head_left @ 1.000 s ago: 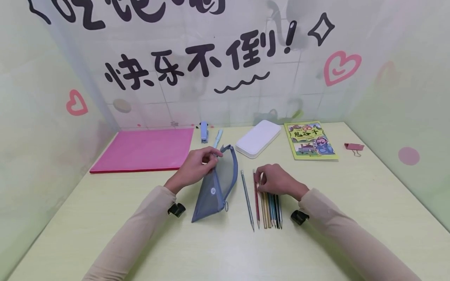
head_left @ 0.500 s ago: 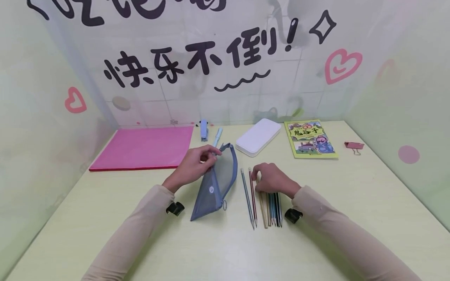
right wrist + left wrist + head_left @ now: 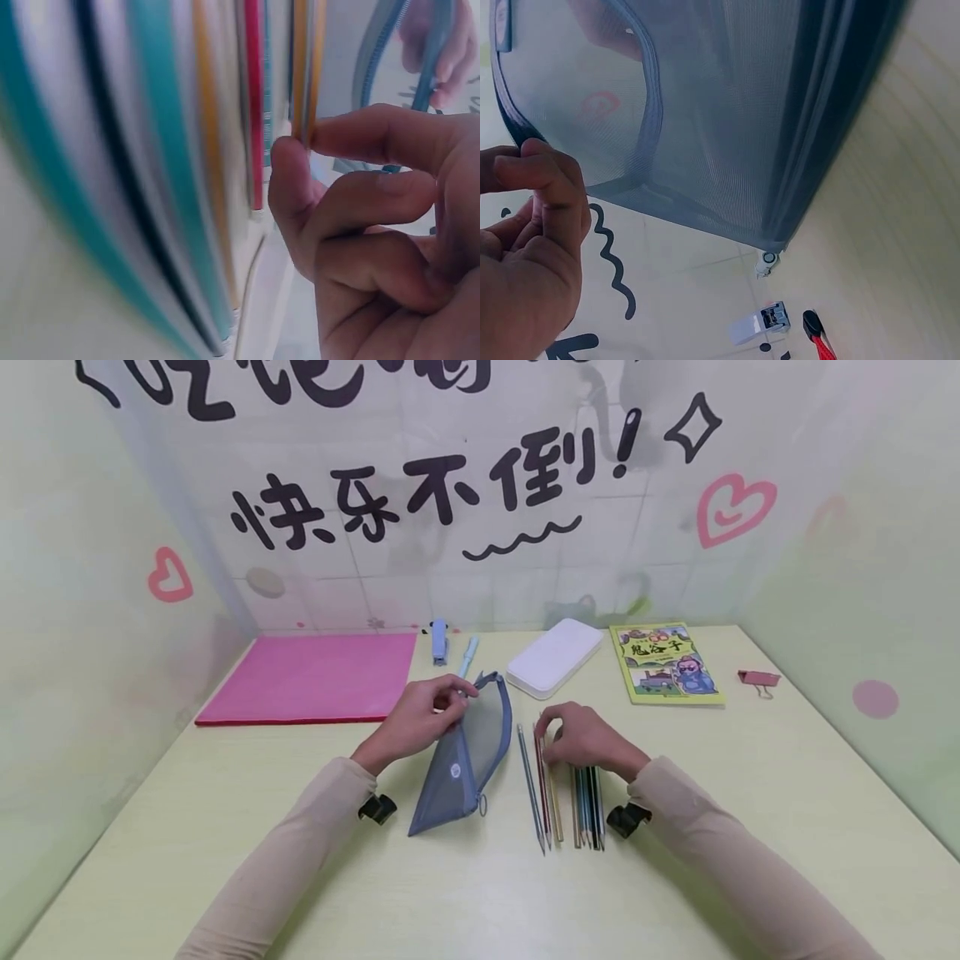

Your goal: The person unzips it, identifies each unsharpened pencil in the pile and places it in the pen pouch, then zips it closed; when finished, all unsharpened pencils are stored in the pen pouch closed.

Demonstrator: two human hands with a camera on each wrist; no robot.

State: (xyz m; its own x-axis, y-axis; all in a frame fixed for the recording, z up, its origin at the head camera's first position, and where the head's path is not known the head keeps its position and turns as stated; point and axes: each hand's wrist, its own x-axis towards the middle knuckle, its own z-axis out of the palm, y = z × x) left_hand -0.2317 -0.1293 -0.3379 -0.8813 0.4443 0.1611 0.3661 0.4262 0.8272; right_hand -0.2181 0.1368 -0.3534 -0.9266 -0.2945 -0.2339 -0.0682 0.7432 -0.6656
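Note:
My left hand [image 3: 420,714] pinches the upper edge of a blue-grey mesh zip pouch [image 3: 444,789], holding it upright with its zipped mouth spread toward the right. In the left wrist view the curled fingers [image 3: 555,184] sit at the pouch's rim. My right hand [image 3: 588,742] pinches a gold pencil [image 3: 317,60] near its upper end between thumb and index finger. Just left of that pencil lie a red pencil [image 3: 539,785] and a blue-grey pencil [image 3: 531,793]. Several more pencils [image 3: 589,814] lie side by side below the right hand, their upper ends hidden by it.
Along the back are a pink folder [image 3: 307,678], a blue stapler [image 3: 439,643], a light blue pen [image 3: 468,656], a white case [image 3: 555,657] and a yellow comic-style book [image 3: 666,664]. A red binder clip [image 3: 758,678] lies far right. Walls enclose the table's back and sides.
The right hand has shifted the gold pencil left, away from the other pencils and up beside the red one. The red pencil moved slightly left earlier. The left hand keeps holding the pouch.

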